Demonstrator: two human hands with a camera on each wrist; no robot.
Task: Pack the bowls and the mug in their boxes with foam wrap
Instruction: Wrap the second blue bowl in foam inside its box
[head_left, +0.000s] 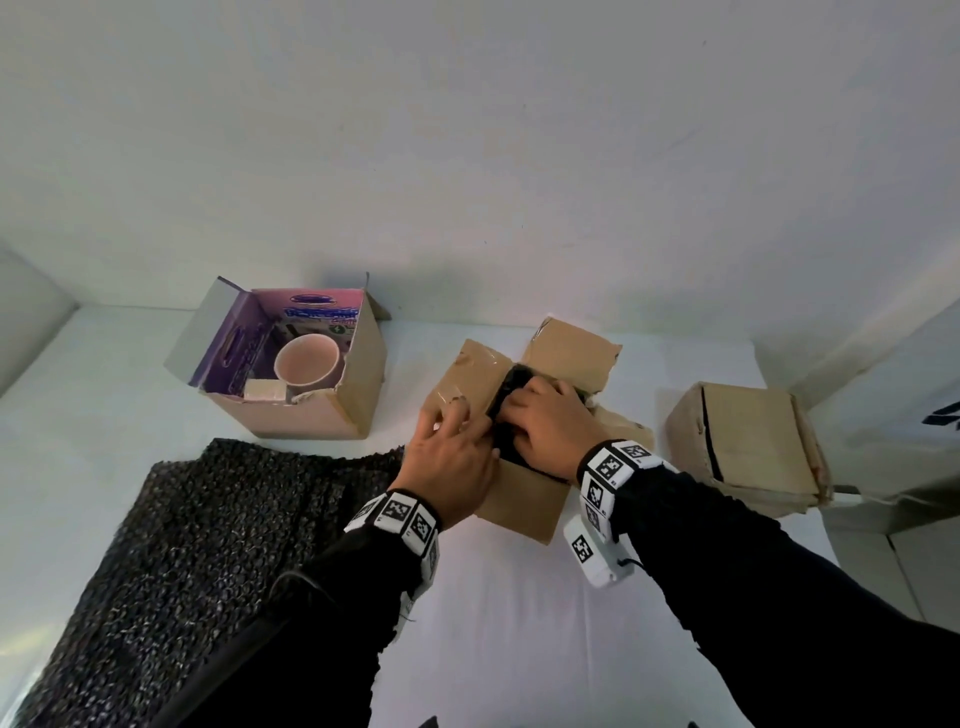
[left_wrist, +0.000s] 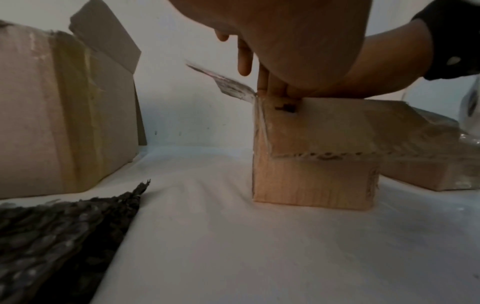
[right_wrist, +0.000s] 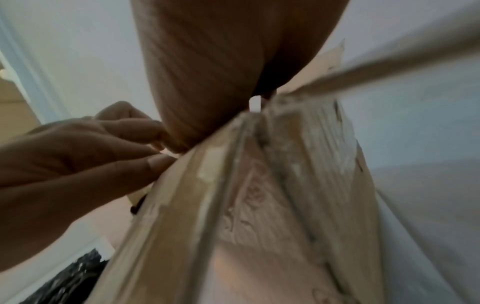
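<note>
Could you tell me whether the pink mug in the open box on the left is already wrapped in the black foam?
No, the pink mug stands bare and upright in the open box, while the black foam lies on the table beside it.

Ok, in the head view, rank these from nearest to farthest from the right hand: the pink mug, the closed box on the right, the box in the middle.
1. Middle box: right hand rests on the dark wrap inside it.
2. Closed box: right of the hand, apart from it.
3. Pink mug: far left, inside the open purple-lined box.
</note>
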